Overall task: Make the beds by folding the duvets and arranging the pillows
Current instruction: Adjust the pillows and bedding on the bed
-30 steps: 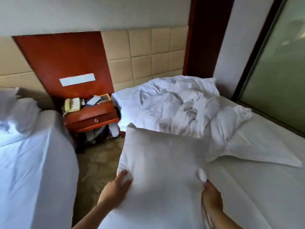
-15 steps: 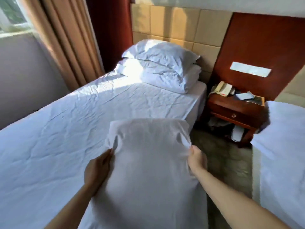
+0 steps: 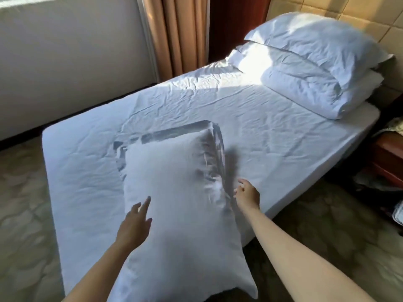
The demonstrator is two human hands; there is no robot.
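- Task item: the loose pillow (image 3: 174, 192) is at the foot half of the bed (image 3: 272, 136). Its near end overhangs the mattress edge toward the person. A dark shadow along its far and right edges suggests that the far end is off the sheet; contact cannot be confirmed.
- Long axis: runs from the person straight across the mattress, roughly crosswise to the bed's length.
- Left hand (image 3: 134, 225): fingers straight and spread, over the pillow's left edge, holding nothing.
- Right hand (image 3: 247, 196): fingers loosely spread, just beside the pillow's right edge, holding nothing.
- Key relation: the pillow lies between the 2 hands, both equally near. The head of the bed is to the right, so the right hand leads any move that way.
- Destination, as judged: the stack at the head, where 1 upper pillow (image 3: 311, 38) rests on the folded duvet (image 3: 305, 83).
- Path: bare wrinkled sheet only; no obstruction.
- Surroundings: curtain (image 3: 178, 33) behind the bed, nightstand (image 3: 388, 162) just beside the head end.
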